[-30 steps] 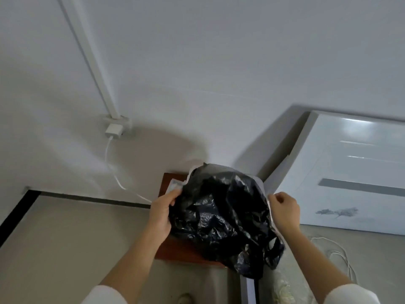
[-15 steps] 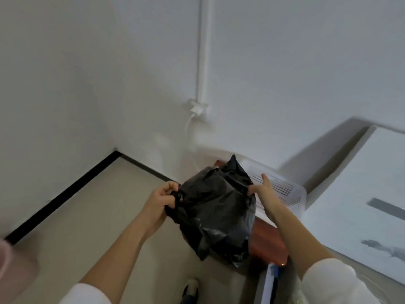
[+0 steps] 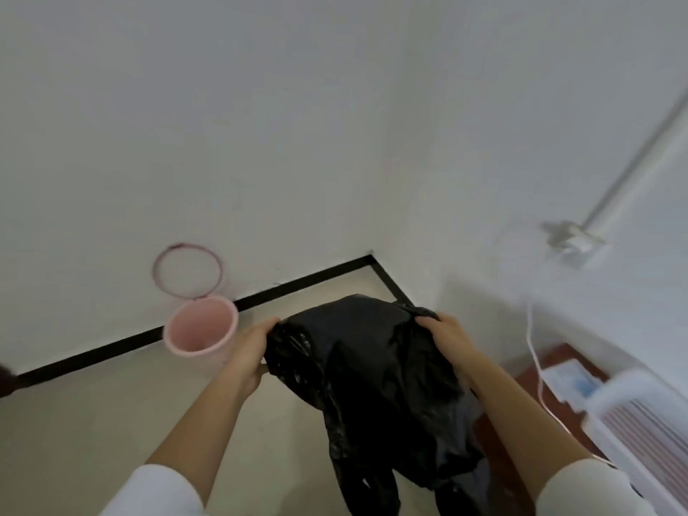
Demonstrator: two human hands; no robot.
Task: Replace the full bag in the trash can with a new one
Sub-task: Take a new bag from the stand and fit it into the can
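A crumpled black trash bag point(image 3: 376, 389) hangs between my hands in front of me. My left hand point(image 3: 253, 348) grips its left edge and my right hand point(image 3: 445, 335) grips its right edge, holding the top stretched apart. A small pink trash can point(image 3: 203, 329) stands on the floor by the wall, to the left of my left hand. Its inside looks bare. Its ring lid point(image 3: 188, 270) stands raised against the wall.
The room's corner with a black baseboard point(image 3: 309, 279) lies ahead. At the right are a red-brown stand point(image 3: 558, 357), a white perforated basket point(image 3: 640, 422), a white cable point(image 3: 536, 366) and a wall socket point(image 3: 569, 240).
My view has swung left from the red-brown stand toward the corner. The pink trash can has come into sight. Both hands keep their grip on the black bag.
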